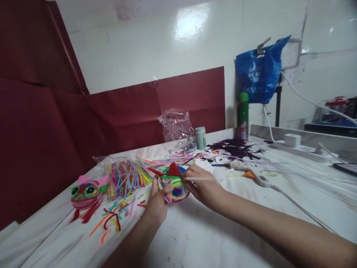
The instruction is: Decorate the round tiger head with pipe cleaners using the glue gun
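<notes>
My left hand (157, 203) is closed round a round, many-coloured pipe-cleaner figure (176, 186) with a red pointed top, held just above the white table (195, 238). My right hand (201, 186) pinches a thin white stick (199, 179) against the figure's right side. A finished red pipe-cleaner creature (86, 195) with green-ringed eyes and pink ears lies at the left. A bag of coloured pipe cleaners (126, 176) sits just behind my left hand.
A white glue gun (255, 174) with its cord lies right of my hands. Loose coloured scraps (114, 217), purple scraps (234, 147), a green spray can (243, 115), a small teal cup (200, 137), a crumpled clear bag (177, 128) and a blue bag (259, 74) are around.
</notes>
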Demonstrator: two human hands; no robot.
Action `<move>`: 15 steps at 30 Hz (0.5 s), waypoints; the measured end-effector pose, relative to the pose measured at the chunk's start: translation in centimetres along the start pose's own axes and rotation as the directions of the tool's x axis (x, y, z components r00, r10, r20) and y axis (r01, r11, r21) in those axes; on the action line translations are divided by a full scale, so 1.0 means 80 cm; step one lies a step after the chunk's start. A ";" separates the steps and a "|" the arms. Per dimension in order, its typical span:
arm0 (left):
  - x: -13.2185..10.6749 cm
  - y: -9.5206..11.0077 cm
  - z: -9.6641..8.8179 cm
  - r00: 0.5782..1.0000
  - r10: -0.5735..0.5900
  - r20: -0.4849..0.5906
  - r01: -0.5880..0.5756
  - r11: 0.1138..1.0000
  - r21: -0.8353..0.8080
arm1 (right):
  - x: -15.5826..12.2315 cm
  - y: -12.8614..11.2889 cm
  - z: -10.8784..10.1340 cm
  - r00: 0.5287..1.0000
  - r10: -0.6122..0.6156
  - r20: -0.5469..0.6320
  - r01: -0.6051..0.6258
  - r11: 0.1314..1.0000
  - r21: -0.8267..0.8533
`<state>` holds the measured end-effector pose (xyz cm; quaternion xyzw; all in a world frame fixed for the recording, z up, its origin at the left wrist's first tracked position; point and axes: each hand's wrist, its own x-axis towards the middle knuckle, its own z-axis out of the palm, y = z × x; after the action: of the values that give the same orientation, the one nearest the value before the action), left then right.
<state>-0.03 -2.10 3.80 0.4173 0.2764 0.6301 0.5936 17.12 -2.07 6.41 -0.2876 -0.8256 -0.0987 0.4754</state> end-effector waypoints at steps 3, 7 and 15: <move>0.002 -0.003 -0.003 1.000 -0.016 -0.007 0.016 1.000 -0.002 | 0.000 0.002 0.000 0.997 0.070 0.044 -0.074 0.993 0.091; 0.007 -0.005 -0.006 0.999 -0.045 -0.026 0.044 0.999 -0.017 | -0.004 0.006 -0.020 0.953 0.281 0.118 -0.301 0.925 0.230; 0.015 0.002 -0.002 0.982 -0.029 -0.187 0.031 1.000 0.004 | -0.072 0.092 -0.145 0.732 0.681 -0.013 -0.667 0.713 -0.216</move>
<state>-0.21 -0.88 4.07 0.3541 0.3394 0.6565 0.5730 31.93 -3.30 6.88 -0.6195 -0.6646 0.0062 0.4178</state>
